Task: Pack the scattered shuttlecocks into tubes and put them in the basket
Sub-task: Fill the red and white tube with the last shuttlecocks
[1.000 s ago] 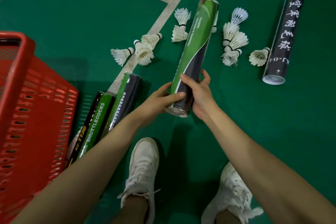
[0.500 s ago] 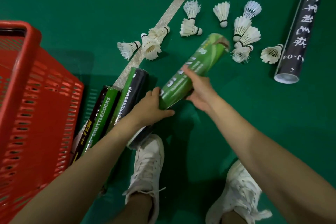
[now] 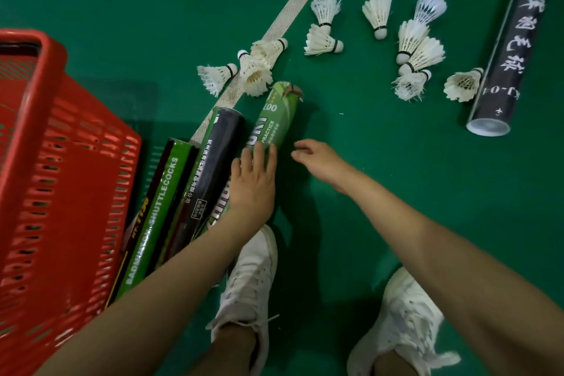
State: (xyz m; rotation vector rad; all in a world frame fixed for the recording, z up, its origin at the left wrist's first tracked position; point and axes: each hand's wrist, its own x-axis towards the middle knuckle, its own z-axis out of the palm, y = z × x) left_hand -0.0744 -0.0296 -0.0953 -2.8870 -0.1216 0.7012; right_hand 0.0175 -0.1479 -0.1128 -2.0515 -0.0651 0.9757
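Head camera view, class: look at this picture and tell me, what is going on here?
A person's left hand rests flat on a light green shuttlecock tube lying on the green court floor beside two other tubes, next to a red basket. The right hand hangs loose beside it, holding nothing. Many shuttlecocks lie scattered near a black tube, not yet packed.

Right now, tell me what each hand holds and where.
Nothing is gripped. The left hand lies flat on the green tube mid-length; the right hand is empty.
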